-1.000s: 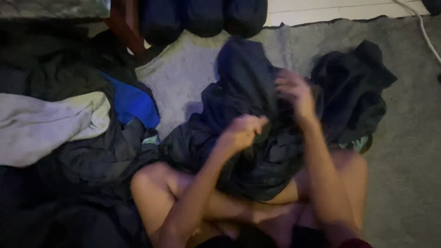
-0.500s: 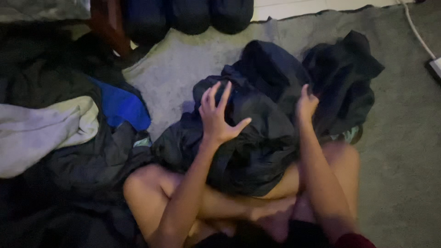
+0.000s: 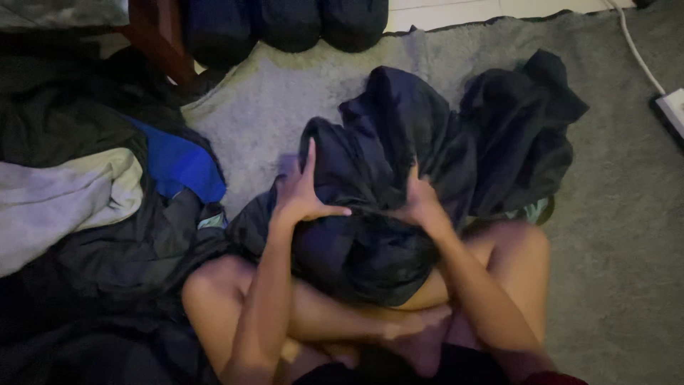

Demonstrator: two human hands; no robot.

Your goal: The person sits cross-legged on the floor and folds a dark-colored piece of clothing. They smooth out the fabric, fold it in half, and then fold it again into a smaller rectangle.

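I sit cross-legged on a grey carpet (image 3: pixel 613 235) with a dark navy garment (image 3: pixel 377 178) bunched over my knees. My left hand (image 3: pixel 301 189) presses flat against the left side of the bundle, fingers pointing up and thumb hooked into the cloth. My right hand (image 3: pixel 420 199) grips a fold on the bundle's right side. A second dark piece of cloth (image 3: pixel 520 135) spreads out behind the bundle to the right.
A heap of clothes lies at my left: a pale grey-and-cream garment (image 3: pixel 64 196), a bright blue one (image 3: pixel 178 164) and dark ones. Dark rolled bundles (image 3: pixel 285 21) and a wooden leg (image 3: pixel 160 43) stand at the back. A white power strip (image 3: pixel 673 107) with its cord is far right.
Both hands have moved closer together on the navy garment, squeezing it into a tighter bundle. The left hand's spread fingers are now pressed against the cloth, and the right hand has come down onto a fold.
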